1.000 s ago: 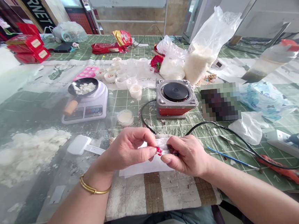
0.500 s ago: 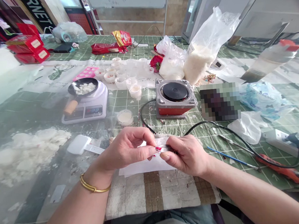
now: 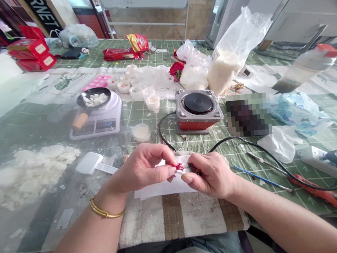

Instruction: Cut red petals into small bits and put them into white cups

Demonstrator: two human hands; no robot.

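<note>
Both my hands meet over a white sheet of paper (image 3: 159, 189) on a striped towel (image 3: 194, 218). Between thumb and forefinger, my left hand (image 3: 148, 165) pinches a small bit of red petal (image 3: 178, 167), which looks shredded at its edge. My right hand (image 3: 212, 174) is closed around small scissors (image 3: 186, 167); their metal blades point left, against the red petal, and the dark handle is mostly hidden by my fingers. More red bits lie just under my left fingertips.
Ahead stands a small hot plate (image 3: 197, 104), its black cable curving right. On the left are a scale (image 3: 106, 122) carrying a small pan (image 3: 93, 98), a white scraper (image 3: 89, 163) and white flakes (image 3: 28, 174). A red rose (image 3: 177, 70) lies beside bags of white granules (image 3: 224, 68).
More red shows between my left fingertips and the scissors, now in finer, spread-out shreds. Both hands have stayed in almost the same place.
</note>
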